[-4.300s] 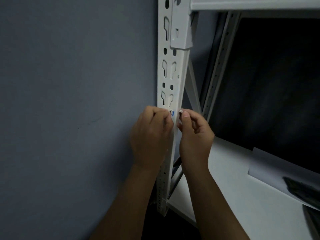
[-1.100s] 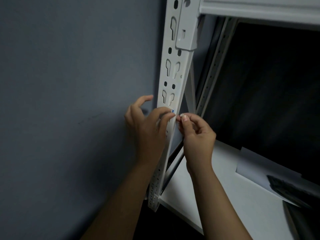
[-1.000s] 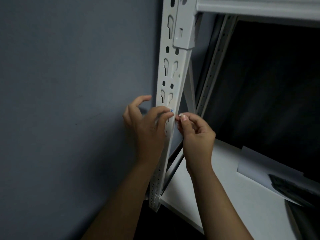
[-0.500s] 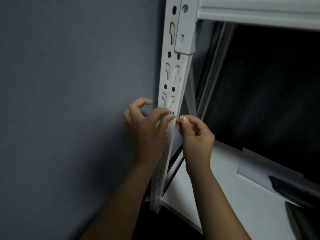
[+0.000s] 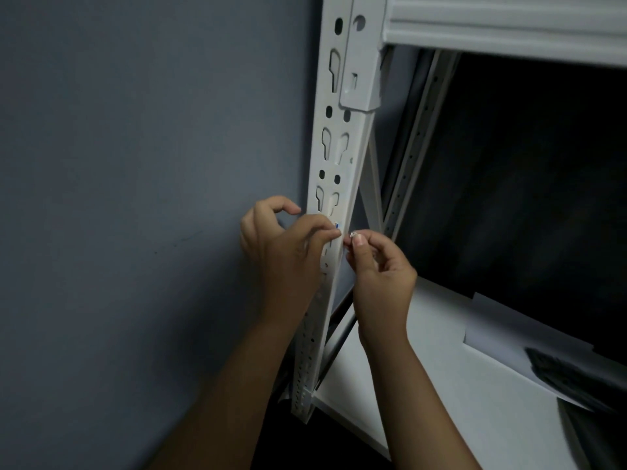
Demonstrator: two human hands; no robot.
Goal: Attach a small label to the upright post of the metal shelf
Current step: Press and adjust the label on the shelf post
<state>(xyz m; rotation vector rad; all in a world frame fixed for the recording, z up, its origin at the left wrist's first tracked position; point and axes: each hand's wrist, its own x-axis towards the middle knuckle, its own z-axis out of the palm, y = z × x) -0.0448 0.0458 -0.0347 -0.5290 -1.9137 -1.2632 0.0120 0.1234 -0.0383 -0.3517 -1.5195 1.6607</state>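
A white slotted upright post (image 5: 336, 154) of the metal shelf runs down the middle of the head view. A small label (image 5: 337, 226), white with a blue edge, lies against the post's front face under my left fingertips. My left hand (image 5: 288, 252) presses on it from the left, with the index finger curled away toward the wall. My right hand (image 5: 380, 269) is at the post's right edge, its thumb and forefinger pinched on a tiny pale bit whose nature I cannot tell.
A grey wall (image 5: 135, 198) fills the left side. A white shelf board (image 5: 441, 385) sits lower right, with a white sheet (image 5: 502, 337) and a dark object (image 5: 576, 374) on it. A horizontal beam (image 5: 509, 32) crosses the top right. Behind is a dark opening.
Over the last second both hands stay at the same spot on the post. The left index finger stays lifted off, unlike several seconds ago when the hand was fully closed.
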